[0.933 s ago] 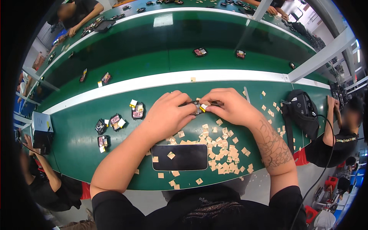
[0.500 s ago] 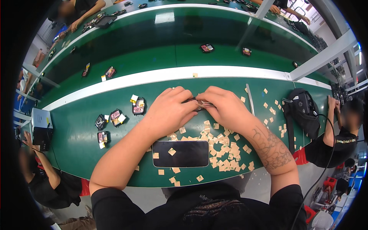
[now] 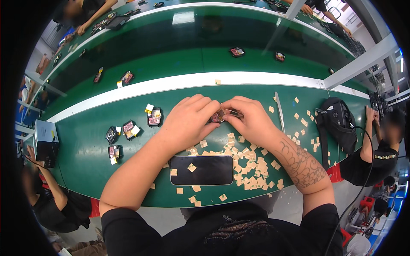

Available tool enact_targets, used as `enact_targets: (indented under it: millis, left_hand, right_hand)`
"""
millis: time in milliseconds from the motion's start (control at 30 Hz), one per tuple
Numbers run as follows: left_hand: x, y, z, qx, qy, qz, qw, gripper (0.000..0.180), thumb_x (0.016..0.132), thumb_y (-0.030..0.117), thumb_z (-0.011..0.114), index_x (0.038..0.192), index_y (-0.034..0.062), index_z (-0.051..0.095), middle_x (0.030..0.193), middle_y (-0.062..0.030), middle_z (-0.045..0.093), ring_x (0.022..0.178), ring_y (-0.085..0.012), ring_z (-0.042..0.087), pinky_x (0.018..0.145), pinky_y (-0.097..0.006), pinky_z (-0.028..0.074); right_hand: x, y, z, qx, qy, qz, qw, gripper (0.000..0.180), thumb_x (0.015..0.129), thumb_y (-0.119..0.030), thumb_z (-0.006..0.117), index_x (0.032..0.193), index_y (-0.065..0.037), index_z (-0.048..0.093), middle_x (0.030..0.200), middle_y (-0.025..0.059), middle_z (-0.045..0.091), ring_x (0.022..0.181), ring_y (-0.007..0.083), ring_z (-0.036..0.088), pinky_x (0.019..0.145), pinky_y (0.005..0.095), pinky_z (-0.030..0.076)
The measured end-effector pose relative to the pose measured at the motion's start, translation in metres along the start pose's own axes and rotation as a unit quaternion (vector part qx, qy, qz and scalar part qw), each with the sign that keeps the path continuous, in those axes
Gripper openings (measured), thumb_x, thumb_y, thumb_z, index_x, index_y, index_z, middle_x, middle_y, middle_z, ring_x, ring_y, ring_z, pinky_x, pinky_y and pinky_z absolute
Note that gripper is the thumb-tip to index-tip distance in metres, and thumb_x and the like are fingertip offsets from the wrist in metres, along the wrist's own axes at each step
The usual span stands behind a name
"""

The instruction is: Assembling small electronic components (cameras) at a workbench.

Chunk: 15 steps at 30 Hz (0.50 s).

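My left hand (image 3: 192,117) is closed around a small black-cased device with a reddish circuit board (image 3: 217,116), above the green table. My fingers cover most of its case. Against its right side works my right hand (image 3: 247,117), thumb and forefinger pinched on a thin silvery tool (image 3: 233,113) that looks like tweezers. Its tip is too small to make out. Below both hands spreads a heap of small tan square stickers (image 3: 252,166), partly beside and behind a black phone (image 3: 209,176) lying flat with a few squares on it.
Several open devices (image 3: 154,116) with boards lie left of my hands. A long silvery tool (image 3: 279,112) and a black bag (image 3: 337,123) lie to the right. A white rail (image 3: 179,84) divides my table from a green belt (image 3: 171,64) carrying more devices. Co-workers sit at both sides.
The device has tilted in my left hand, so more of its reddish board shows. My right fingers have shifted slightly around it. Devices on the belt beyond the rail have moved right.
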<state>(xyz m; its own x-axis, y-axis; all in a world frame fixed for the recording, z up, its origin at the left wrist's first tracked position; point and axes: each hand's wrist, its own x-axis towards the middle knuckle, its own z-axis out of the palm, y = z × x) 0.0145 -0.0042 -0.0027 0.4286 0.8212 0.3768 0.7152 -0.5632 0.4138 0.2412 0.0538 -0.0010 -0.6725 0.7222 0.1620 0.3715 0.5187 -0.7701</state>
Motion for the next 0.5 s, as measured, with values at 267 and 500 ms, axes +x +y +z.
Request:
enact_targets:
  millis: [267, 500]
  left_hand:
    - [0.004, -0.005, -0.003, -0.021, 0.014, -0.006, 1.0, 0.037, 0.082, 0.014, 0.087, 0.11, 0.0075, 0.064, 0.101, -0.0088, 0.068, 0.099, -0.0331, 0.066, 0.087, -0.045, 0.055]
    - [0.001, 0.0, 0.002, -0.034, 0.009, -0.013, 0.999, 0.04, 0.086, 0.017, 0.084, 0.117, 0.0085, 0.061, 0.105, -0.0121, 0.068, 0.102, -0.0359, 0.067, 0.089, -0.048, 0.053]
  right_hand:
    - [0.006, 0.0, 0.001, 0.02, 0.028, 0.039, 0.999, 0.019, 0.093, -0.007, 0.077, 0.111, -0.001, 0.077, 0.097, 0.0161, 0.073, 0.091, 0.0335, 0.074, 0.081, 0.0402, 0.059]
    - [-0.002, -0.006, -0.006, 0.002, 0.026, 0.041, 0.999, 0.021, 0.091, 0.0, 0.077, 0.112, 0.001, 0.077, 0.095, 0.0163, 0.074, 0.083, 0.0308, 0.074, 0.074, 0.0382, 0.058]
